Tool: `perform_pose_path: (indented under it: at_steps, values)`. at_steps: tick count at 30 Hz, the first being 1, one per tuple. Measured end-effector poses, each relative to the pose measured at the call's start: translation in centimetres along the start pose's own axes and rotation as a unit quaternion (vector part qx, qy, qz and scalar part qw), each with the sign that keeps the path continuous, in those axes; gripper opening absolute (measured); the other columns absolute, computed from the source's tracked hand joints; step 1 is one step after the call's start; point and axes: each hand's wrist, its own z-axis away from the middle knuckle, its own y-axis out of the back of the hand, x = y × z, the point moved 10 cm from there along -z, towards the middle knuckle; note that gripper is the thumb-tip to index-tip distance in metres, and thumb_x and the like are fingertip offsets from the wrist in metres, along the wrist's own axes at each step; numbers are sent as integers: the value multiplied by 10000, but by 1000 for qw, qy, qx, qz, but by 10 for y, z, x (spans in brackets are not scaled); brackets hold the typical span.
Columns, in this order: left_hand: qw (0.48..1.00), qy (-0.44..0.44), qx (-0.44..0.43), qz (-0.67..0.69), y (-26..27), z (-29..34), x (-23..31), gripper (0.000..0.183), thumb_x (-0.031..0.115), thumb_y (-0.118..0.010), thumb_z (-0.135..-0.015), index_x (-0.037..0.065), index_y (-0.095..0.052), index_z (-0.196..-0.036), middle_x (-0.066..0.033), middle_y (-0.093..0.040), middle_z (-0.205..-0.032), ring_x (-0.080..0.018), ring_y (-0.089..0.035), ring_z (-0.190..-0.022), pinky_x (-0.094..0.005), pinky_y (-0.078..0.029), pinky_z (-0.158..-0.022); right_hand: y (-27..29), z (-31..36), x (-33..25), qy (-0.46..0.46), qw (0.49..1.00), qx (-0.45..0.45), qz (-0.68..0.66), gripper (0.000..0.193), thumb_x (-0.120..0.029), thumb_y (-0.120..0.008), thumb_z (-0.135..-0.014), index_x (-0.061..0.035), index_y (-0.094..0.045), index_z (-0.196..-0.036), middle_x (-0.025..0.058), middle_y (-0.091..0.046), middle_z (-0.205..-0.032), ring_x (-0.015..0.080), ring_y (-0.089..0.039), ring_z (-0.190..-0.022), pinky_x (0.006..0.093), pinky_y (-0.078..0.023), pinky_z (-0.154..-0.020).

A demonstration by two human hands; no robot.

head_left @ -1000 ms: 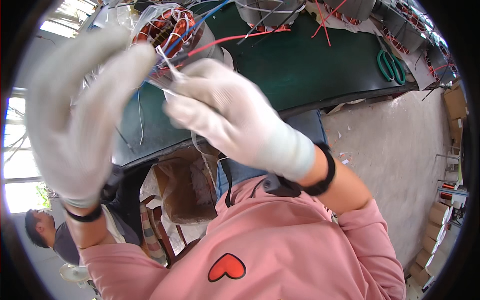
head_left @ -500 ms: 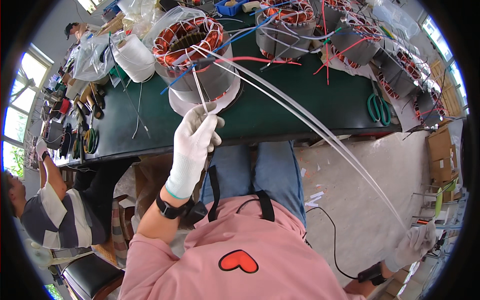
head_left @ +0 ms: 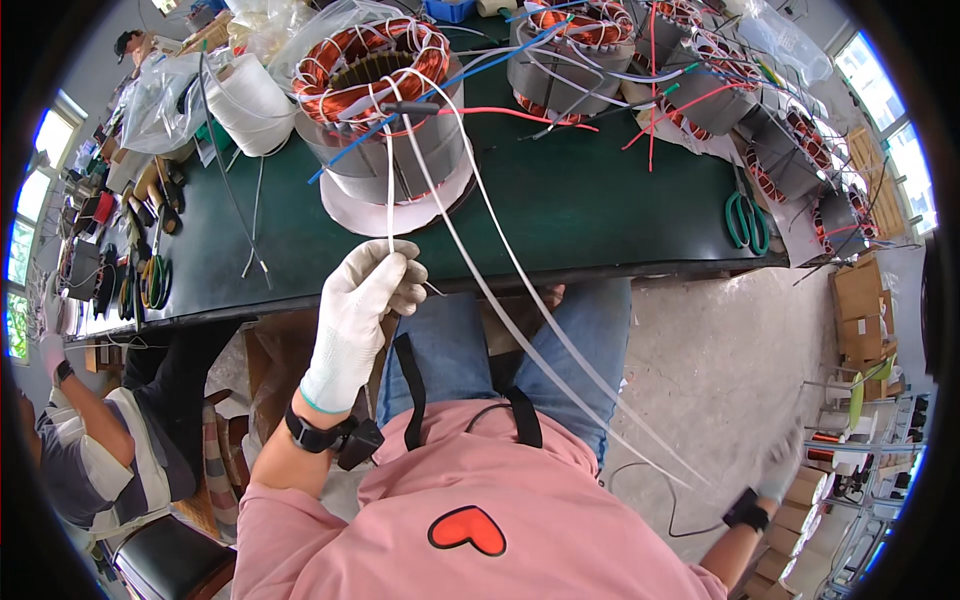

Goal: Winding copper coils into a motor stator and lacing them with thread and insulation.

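A motor stator with copper windings and coloured leads stands on the green bench in front of me. My left hand, in a white glove, pinches a short white strand that rises to the stator's top. From the same spot two long white tapes run down across my lap to my right hand, stretched far out to the lower right, which grips their ends.
More stators with red and blue wires line the bench's far right side. Green scissors lie near the right edge. A white spool, bags and hand tools sit at left. Another person sits to my left.
A second ago both hands were raised together near the camera. My left hand has since dropped to the bench edge, and my right hand has swung far right, drawing the tapes out long.
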Motion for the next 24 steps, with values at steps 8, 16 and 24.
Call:
perform_pose_path:
  at_steps: [8, 16, 24]
  values:
    - [1000, -22, -20, -1, -11, 5, 0, 242, 196, -562, -1030, 3, -608, -1168, -60, -691, -970, -110, -658, -826, -227, -510, -730, -555, 250, -206, 105, 846, -520, -61, 353, -260, -615, -1005, 9, -674, -1227, 29, -716, -888, 37, -579, -593, 206, -396, -486]
    - [999, -20, 44, -2, 11, 11, 12, 242, 198, -555, -1034, 1, -603, -1166, -86, -695, -994, -133, -675, -817, -257, -527, -737, -490, 280, -188, 229, 772, -588, -76, 284, -195, -567, -1010, 16, -718, -896, 50, -715, -795, 135, -673, -704, 290, -516, -635]
    - [997, -16, 19, 76, -1, -36, 33, 255, 247, -581, -1016, 28, -608, -1143, -101, -689, -987, -158, -692, -786, -264, -512, -666, -345, 224, -84, 160, 820, -530, 146, 351, -317, -655, -958, 3, -737, -839, 103, -703, -729, 180, -635, -604, 297, -484, -570]
